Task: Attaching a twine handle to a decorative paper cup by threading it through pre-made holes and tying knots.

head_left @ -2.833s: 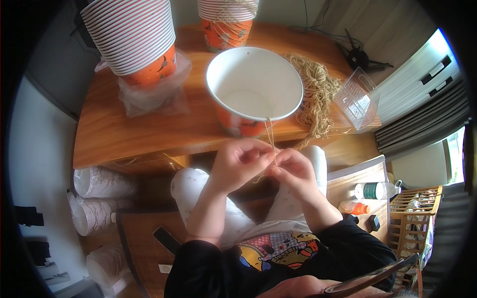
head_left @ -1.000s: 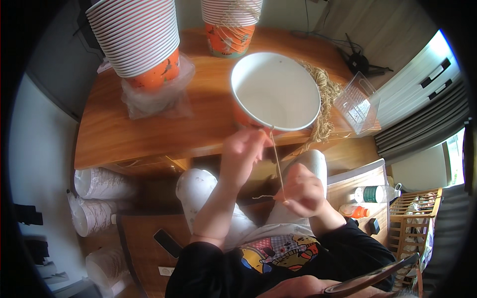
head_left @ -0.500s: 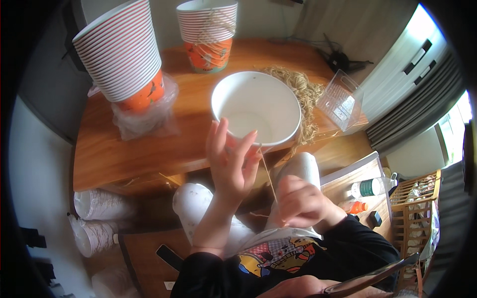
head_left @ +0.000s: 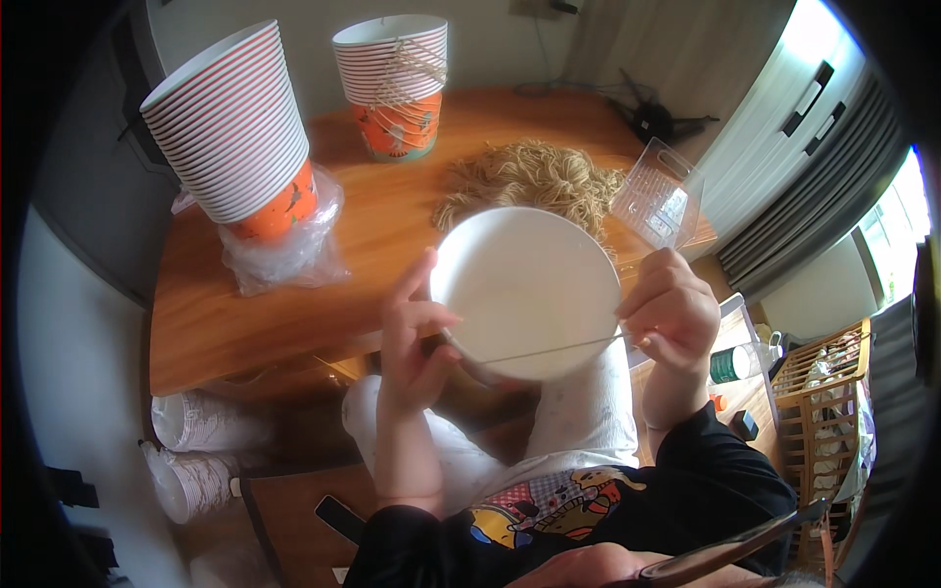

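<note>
A white paper bucket [head_left: 524, 284], its mouth facing me, is held over my lap at the table's front edge. My left hand [head_left: 412, 338] grips its left side, one fingertip over the rim and the other fingers outside. A thin cord [head_left: 554, 350] stretches across the lower part of the mouth from the left rim to my right hand [head_left: 671, 306]. That hand is closed, pinching the cord beside the right rim. Behind the bucket lies a heap of tan cords [head_left: 534, 176] on the table. The cord's far end at the left is hard to make out.
On the wooden table [head_left: 255, 338] a tall stack of orange-and-white buckets [head_left: 235, 127] stands in clear plastic, with a shorter cord-draped stack [head_left: 397, 83] behind. A clear plastic basket [head_left: 662, 196] sits at right. More bucket stacks [head_left: 191, 421] lie on the floor at left.
The bucket has come nearer to me, uncovering more of the cord heap. My left hand has shifted to its left side; my right hand has risen to the right rim, drawing the cord across.
</note>
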A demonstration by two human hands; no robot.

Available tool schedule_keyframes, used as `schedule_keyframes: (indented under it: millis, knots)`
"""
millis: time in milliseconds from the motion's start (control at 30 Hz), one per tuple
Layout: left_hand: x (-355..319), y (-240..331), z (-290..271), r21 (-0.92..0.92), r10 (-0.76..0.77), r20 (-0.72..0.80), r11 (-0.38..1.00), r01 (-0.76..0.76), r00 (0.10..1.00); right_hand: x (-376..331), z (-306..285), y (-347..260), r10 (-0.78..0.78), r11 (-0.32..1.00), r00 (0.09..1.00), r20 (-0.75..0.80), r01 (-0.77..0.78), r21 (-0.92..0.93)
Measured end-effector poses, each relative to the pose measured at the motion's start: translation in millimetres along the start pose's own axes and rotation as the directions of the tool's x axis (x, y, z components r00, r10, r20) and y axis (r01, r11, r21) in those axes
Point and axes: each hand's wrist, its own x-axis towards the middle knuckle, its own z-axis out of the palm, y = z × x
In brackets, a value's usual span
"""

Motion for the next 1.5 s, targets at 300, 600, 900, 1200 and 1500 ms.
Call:
schedule_keyframes:
  millis: [300,600,900,1200,1500]
  knots:
    - [-1,-2,0,-0.478,-0.092,0.021,0.874,0.091,0.995,-18,1,17,0.147,0.986,0.987,0.063,-0.151,0.072]
    - [0,3,3,-0.582,-0.226,-0.041,0.797,0.161,0.973,-23,9,26,0.178,0.892,0.961,0.211,-0.248,0.378]
    - [4,1,-8,-0.037,-0.052,-0.601,0.999,0.037,0.798,-21,38,9,0.476,0.765,0.879,-0.023,-0.401,0.503]
    - [-9,60,25,0.269,0.016,0.061,0.963,-0.031,0.998,1,67,-4,0.423,0.902,0.890,-0.172,-0.395,0.174]
    - [-27,16,87,-0.141,-0.523,0.458,0.756,0.639,0.719,8,89,1,0.492,0.870,0.850,-0.189,-0.476,0.127]
